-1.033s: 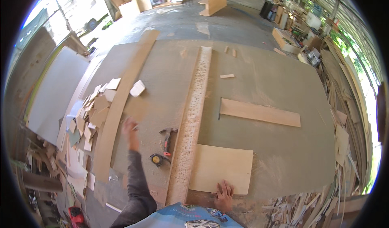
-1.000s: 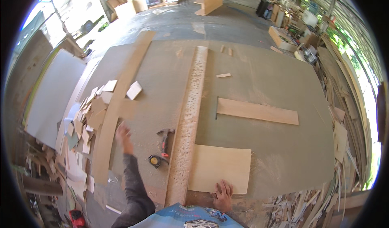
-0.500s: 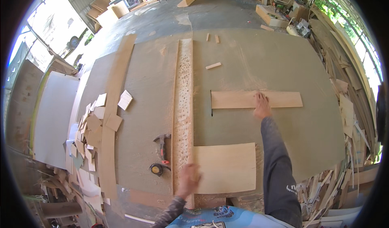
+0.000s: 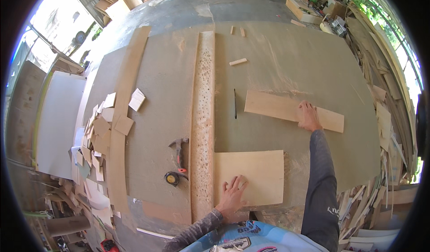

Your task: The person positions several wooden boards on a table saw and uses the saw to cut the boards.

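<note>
Your right hand (image 4: 309,116) grasps the plank (image 4: 282,107), at one o'clock from the sheet (image 4: 264,176); the plank's end has come away from the dark strip (image 4: 235,104) at nine o'clock, leaving it slanted and free. Your left hand (image 4: 232,193) rests unclenched on the sheet

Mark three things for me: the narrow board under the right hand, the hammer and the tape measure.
Narrow board (image 4: 274,106): head view, on its bare upper face, left of its middle.
Hammer (image 4: 179,155): head view, on its handle.
Tape measure (image 4: 171,178): head view, on its round case.
</note>
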A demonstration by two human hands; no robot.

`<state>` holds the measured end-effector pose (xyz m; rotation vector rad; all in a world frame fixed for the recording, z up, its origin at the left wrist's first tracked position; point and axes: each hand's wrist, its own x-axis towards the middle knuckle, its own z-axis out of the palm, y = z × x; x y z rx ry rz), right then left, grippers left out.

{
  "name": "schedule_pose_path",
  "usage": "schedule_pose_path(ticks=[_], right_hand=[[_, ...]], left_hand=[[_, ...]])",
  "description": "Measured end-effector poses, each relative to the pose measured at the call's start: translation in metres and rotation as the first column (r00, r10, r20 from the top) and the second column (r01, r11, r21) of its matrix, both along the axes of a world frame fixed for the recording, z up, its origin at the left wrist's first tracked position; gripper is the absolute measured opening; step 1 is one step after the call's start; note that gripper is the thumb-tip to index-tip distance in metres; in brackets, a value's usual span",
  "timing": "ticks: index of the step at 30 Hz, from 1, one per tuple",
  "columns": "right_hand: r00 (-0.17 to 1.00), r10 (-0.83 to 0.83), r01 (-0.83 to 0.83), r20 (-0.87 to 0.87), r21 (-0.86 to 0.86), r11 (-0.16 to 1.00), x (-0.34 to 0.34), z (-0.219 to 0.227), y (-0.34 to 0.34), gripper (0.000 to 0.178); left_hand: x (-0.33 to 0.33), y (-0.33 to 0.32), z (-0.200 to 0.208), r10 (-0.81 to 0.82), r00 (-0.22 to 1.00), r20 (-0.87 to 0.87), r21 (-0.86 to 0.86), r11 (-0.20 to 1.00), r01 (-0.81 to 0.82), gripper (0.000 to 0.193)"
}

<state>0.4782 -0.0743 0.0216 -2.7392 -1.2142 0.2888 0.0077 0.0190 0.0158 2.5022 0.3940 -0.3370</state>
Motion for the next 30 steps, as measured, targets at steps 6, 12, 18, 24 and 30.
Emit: schedule_pose_path(ticks=[6,12,18,24,30], right_hand=[[0.97,0.243,-0.237,-0.026,0.145,0.961,-0.065,-0.017,-0.029,0.072],[0.918,0.357,-0.332,-0.175,0.157,0.93,-0.103,-0.025,0.0,0.067],[0.903,0.321,-0.316,-0.285,0.065,0.947,-0.097,-0.024,0.016,0.055],[0.953,0.257,-0.233,-0.159,0.156,0.96,-0.116,-0.032,0.01,0.051],[0.962,0.237,-0.183,-0.135,0.326,0.927,-0.134,-0.045,0.015,0.056]], left_hand=[[0.001,0.002,-0.009,0.003,0.997,0.076,0.004,1.0,-0.003,0.074],[-0.002,0.006,-0.024,-0.024,0.99,0.137,0.077,0.997,0.013,0.076],[-0.005,0.001,-0.024,-0.016,0.984,0.175,0.094,0.996,-0.001,0.078],[-0.002,-0.001,-0.012,-0.035,0.992,0.125,0.082,0.996,0.025,0.079],[0.027,0.034,-0.035,0.039,0.987,0.154,0.258,0.963,-0.079,0.097]])
